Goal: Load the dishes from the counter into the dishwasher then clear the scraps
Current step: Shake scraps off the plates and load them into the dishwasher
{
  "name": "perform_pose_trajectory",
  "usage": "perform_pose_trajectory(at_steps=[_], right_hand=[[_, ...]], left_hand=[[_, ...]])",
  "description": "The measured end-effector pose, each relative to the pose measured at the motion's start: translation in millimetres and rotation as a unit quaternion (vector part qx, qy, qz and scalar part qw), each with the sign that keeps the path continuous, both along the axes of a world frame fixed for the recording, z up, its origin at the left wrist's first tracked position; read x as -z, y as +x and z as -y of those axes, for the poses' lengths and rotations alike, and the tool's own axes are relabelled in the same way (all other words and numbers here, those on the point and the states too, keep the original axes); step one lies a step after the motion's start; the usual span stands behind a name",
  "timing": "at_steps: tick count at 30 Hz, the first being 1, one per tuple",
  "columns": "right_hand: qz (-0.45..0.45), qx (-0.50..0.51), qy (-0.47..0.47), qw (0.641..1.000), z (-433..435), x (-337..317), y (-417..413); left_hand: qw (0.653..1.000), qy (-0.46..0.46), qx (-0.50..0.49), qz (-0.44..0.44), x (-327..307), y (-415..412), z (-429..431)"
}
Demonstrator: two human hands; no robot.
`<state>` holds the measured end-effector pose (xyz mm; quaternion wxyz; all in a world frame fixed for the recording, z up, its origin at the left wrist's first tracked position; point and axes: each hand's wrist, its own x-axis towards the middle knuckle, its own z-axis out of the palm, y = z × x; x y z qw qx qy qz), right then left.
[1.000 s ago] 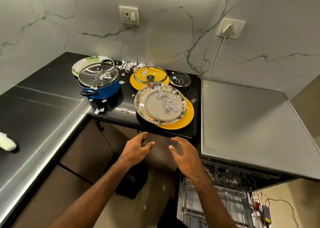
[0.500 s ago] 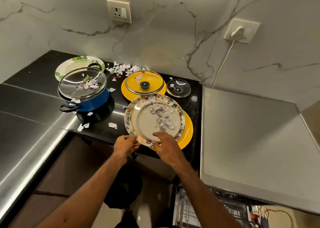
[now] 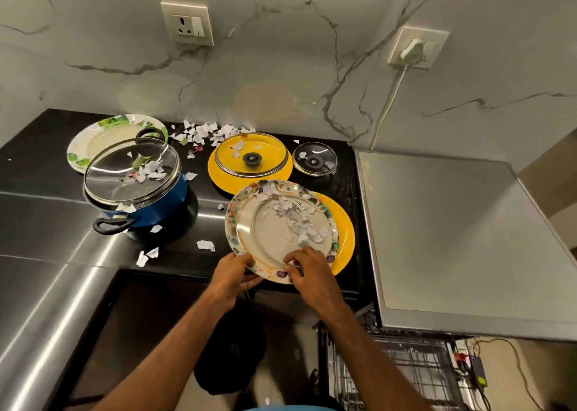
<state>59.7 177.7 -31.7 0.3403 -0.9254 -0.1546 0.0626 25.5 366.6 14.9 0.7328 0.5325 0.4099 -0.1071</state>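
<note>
A patterned plate (image 3: 259, 232) strewn with paper scraps (image 3: 296, 220) rests on a yellow plate (image 3: 343, 232) near the black counter's front edge. My left hand (image 3: 232, 275) grips its near-left rim from below. My right hand (image 3: 307, 271) pinches the near rim, fingers on top. Behind stand another yellow plate (image 3: 215, 173) under a glass lid (image 3: 251, 157), a small glass lid (image 3: 314, 161), a blue pot (image 3: 162, 201) with a lid (image 3: 131, 173) carrying scraps, and a leaf-print plate (image 3: 93, 139). The dishwasher rack (image 3: 406, 370) is pulled out at lower right.
Loose paper scraps (image 3: 203, 132) lie by the wall and on the counter (image 3: 37, 136) near the pot. The dishwasher's grey top (image 3: 452, 232) fills the right. A plug and cable (image 3: 412, 51) hang on the wall. A dark bag (image 3: 231, 354) sits on the floor below.
Both hands rose from below the counter edge to the patterned plate and now hold its near rim. The plate's near side looks slightly pulled toward me.
</note>
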Motion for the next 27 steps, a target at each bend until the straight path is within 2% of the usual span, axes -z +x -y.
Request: perform_pose_trajectory(at_steps=[6,11,15,20,23,27], right_hand=[[0.058,0.034,-0.042,0.997,1.3,-8.7,0.8],[0.014,0.061,-0.036,0.997,8.5,-4.2,3.8],[0.015,0.075,-0.096,0.992,9.2,1.3,6.2],[-0.009,0.071,-0.111,0.991,4.3,6.0,4.5],[0.015,0.108,-0.056,0.992,-7.6,-1.7,-6.1],[-0.027,0.207,0.058,0.976,-30.8,-21.8,-21.1]], left_hand=[[0.998,0.004,-0.009,0.063,-26.8,-24.6,-25.3],[0.995,0.066,-0.012,0.076,-46.2,-47.7,-59.4],[0.989,0.112,-0.003,0.096,-62.3,-65.9,-77.7],[0.96,0.246,0.032,0.13,-83.3,-75.8,-95.3],[0.959,0.243,0.038,0.137,-97.0,-71.6,-103.1],[0.971,0.205,-0.004,0.122,-108.7,-63.7,-113.0]])
